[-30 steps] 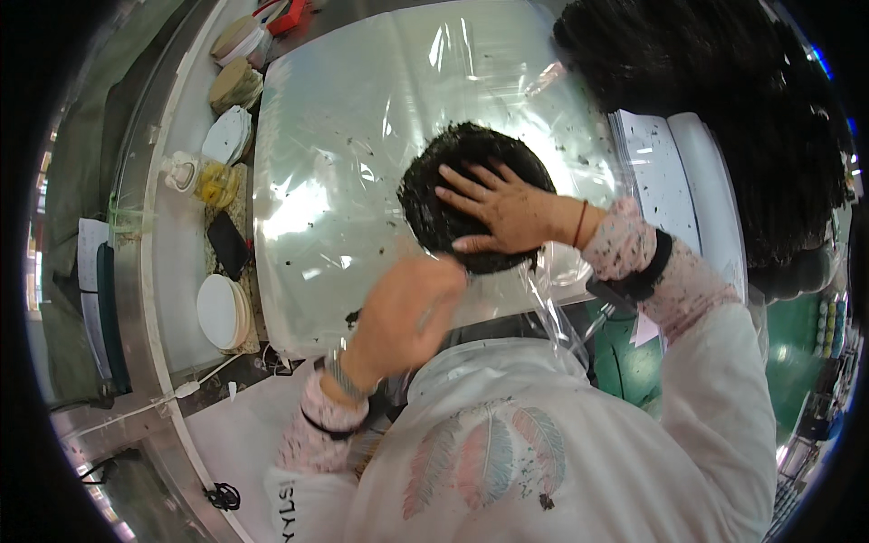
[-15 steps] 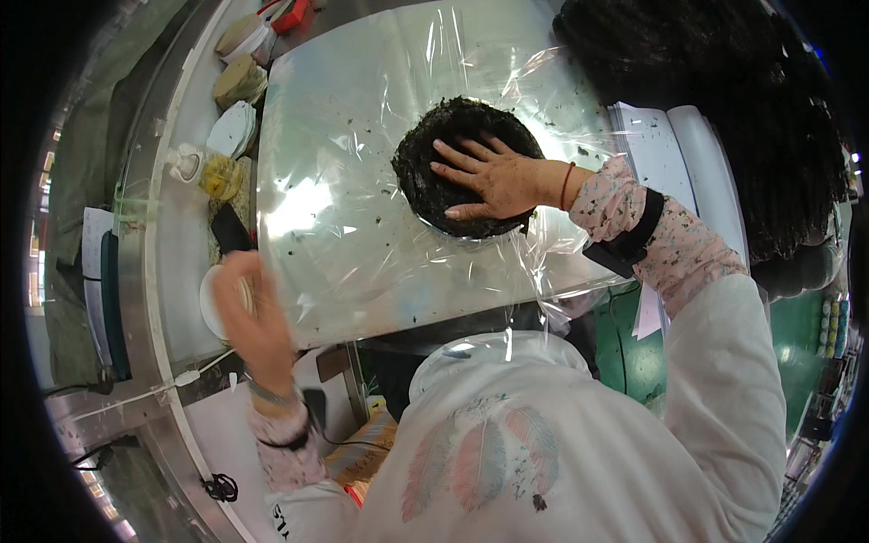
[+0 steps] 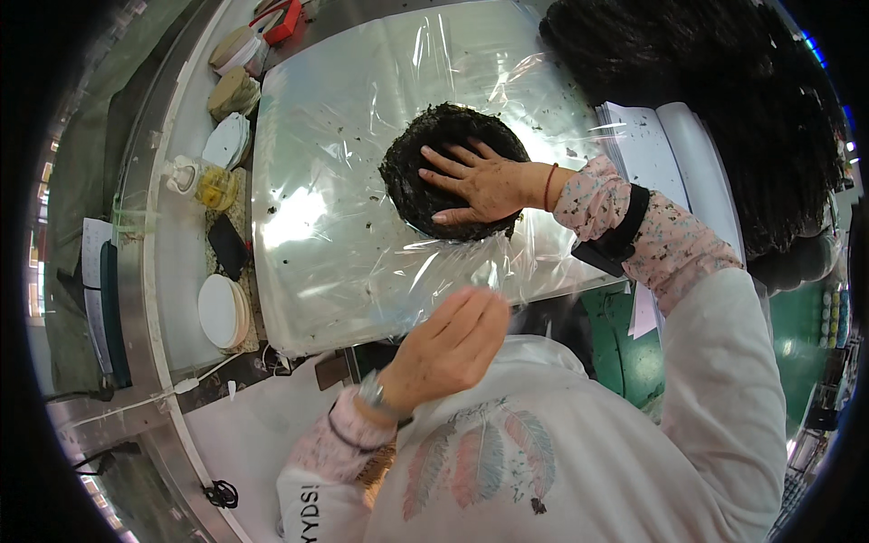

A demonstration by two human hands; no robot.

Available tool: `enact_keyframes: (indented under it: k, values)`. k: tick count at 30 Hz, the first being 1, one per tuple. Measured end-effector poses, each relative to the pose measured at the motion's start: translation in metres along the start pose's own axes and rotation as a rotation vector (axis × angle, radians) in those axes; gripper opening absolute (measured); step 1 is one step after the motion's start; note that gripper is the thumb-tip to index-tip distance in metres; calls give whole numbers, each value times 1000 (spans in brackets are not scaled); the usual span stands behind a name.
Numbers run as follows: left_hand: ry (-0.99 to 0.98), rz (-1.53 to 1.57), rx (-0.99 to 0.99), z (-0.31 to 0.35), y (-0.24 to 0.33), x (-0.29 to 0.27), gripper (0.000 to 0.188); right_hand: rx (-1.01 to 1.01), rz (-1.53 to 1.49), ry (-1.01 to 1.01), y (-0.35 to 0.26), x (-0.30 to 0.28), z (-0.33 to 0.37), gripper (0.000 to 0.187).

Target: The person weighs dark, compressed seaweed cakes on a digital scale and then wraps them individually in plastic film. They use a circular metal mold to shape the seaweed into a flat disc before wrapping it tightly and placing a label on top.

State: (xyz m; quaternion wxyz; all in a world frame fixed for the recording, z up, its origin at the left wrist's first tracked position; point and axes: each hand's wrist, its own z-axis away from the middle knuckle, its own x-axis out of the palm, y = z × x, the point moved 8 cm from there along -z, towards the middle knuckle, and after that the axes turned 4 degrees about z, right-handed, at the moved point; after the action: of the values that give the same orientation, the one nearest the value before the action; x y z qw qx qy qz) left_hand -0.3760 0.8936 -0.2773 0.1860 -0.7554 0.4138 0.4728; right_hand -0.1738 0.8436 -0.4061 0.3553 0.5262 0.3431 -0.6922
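A round, dark mat of flaky, leaf-like material lies on clear plastic film over the pale work table. My right hand rests flat on the mat, fingers spread and pointing left. Nearer to my body, my left hand is closed, its fingertips pinched together at the near part of the film. Creases in the film run from the mat toward those fingertips, which are slightly blurred. Dark crumbs are scattered over the film.
Along the left ledge stand stacked round discs, a black flat object, a jar of yellow liquid and more stacks. White sheets lie to the right, beside a big heap of black material.
My left hand has swung from the discs at the left to the near edge of the table and closed on the film. My right hand stays flat on the mat, which sits slightly further left.
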Motion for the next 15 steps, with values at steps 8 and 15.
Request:
enact_keyframes:
  k: [8,15]
  values:
    - [36,411,113,53,28,13,36,-25,40,128,-4,0,12,84]
    - [471,1106,-737,53,-77,79,102,-55,-9,120,-35,7,67,83]
